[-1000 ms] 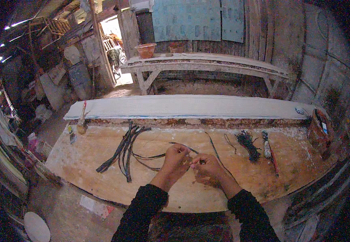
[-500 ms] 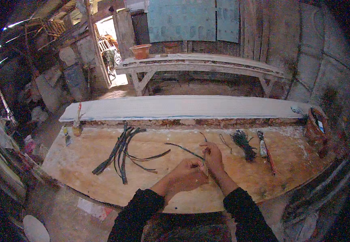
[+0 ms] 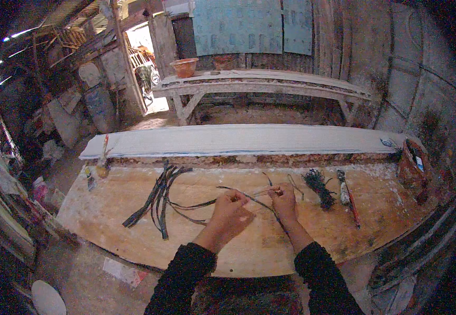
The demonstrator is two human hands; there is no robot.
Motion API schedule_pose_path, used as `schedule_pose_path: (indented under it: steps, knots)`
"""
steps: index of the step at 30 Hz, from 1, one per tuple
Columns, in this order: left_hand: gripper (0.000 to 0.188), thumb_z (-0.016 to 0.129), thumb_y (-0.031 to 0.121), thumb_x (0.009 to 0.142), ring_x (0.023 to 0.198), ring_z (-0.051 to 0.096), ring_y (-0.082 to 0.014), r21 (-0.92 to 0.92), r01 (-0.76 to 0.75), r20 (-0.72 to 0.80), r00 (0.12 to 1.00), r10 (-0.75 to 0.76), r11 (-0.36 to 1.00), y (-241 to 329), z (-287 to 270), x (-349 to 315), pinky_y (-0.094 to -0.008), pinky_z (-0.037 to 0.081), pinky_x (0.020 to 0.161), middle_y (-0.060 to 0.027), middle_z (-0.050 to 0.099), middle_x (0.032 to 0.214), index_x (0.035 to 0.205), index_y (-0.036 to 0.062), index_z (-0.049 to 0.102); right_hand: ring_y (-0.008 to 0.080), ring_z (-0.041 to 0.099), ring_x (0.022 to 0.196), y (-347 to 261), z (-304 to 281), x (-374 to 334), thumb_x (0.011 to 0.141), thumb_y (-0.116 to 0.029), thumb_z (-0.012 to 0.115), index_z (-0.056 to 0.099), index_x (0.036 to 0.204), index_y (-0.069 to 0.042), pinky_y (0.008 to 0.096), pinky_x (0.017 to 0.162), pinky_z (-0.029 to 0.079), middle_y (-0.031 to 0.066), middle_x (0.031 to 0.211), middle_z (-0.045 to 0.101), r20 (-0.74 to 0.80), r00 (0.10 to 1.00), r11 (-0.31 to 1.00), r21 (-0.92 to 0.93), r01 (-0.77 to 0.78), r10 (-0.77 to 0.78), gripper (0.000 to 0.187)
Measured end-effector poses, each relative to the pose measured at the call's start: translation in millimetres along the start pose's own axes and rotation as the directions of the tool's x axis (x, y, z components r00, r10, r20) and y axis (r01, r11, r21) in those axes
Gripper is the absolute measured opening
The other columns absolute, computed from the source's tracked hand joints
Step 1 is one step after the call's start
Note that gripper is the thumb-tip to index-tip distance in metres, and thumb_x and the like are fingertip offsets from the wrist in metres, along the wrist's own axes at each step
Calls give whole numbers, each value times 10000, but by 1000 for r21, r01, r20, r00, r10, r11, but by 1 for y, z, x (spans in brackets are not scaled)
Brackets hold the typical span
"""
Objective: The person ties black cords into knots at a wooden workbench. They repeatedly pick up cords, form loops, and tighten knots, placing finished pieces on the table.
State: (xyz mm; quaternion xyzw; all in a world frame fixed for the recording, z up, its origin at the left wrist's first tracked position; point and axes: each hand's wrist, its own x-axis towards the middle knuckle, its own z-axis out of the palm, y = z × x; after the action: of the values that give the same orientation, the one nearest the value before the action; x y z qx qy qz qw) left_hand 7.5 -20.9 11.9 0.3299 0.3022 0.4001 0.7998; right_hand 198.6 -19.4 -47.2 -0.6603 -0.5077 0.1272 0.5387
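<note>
My left hand [image 3: 228, 209] and my right hand [image 3: 283, 202] are held a little apart over the middle of the wooden board [image 3: 102, 215]. Both have their fingertips pinched. A thin pale strand [image 3: 260, 192] appears to run between them, though it is faint. Under my hands a dark flat strip [image 3: 257, 201] lies slantwise, passing below my right hand. To the left is a spread-out bundle of dark strips [image 3: 161, 197], with loose ends reaching toward my left hand. Right of my right hand lie a thin loop of cord [image 3: 294, 185] and a dark tied bunch of short cords [image 3: 320, 190].
A brush with a red handle [image 3: 352, 207] lies at the right. Farther right stands a brown pot [image 3: 414, 168]. Another brush [image 3: 102, 160] and a small tool [image 3: 90, 179] are at the left. A long white slab [image 3: 249, 140] edges the board's far side; behind is a bench [image 3: 270, 86] with clay pots.
My hands have drawn apart: the left moved left and up, the right slightly right. The dark strip that was at my fingers now lies beneath them, and the thin strand shows between them.
</note>
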Motion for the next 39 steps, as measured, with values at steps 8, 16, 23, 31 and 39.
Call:
schedule_pose_path:
  steps: [8,16,23,31,39]
  knots:
    - [106,701,68,822,648,535,-116,352,-328,-247,871,425,877,-9,-65,60,-297,455,546,-18,552,716,789,33,606,161,527,849,-80,-11,-42,823,-107,718,614,871,-54,319,693,494,18,993,495,569,808,871,308,-382,153,126]
    - [93,697,75,827,581,540,-111,372,-349,-160,889,430,860,-13,-63,60,-272,426,474,-23,585,723,792,36,620,129,548,934,-48,-1,-44,879,-134,676,627,952,-67,308,733,528,0,1102,525,598,743,904,426,24,-302,110]
    - [32,633,37,862,577,596,-174,155,-221,-199,948,250,963,1,-21,25,-288,459,462,-55,596,745,851,15,613,144,592,920,-75,-16,-49,843,-88,701,658,886,-52,315,695,532,26,991,598,732,681,745,442,-500,24,71]
    - [30,583,52,907,607,599,-189,44,-140,-70,987,143,989,-7,-13,19,-291,453,441,-73,558,754,904,34,559,148,598,824,-68,-15,-45,795,-89,738,648,878,-35,318,709,514,38,916,614,539,842,914,356,-196,-30,134]
    - [87,614,108,896,582,547,-135,283,-54,65,997,37,958,-1,-4,1,-258,421,444,-61,592,749,935,51,562,139,582,733,-40,-5,-19,800,-107,711,632,814,-43,307,659,476,34,786,626,235,970,988,125,-88,57,103]
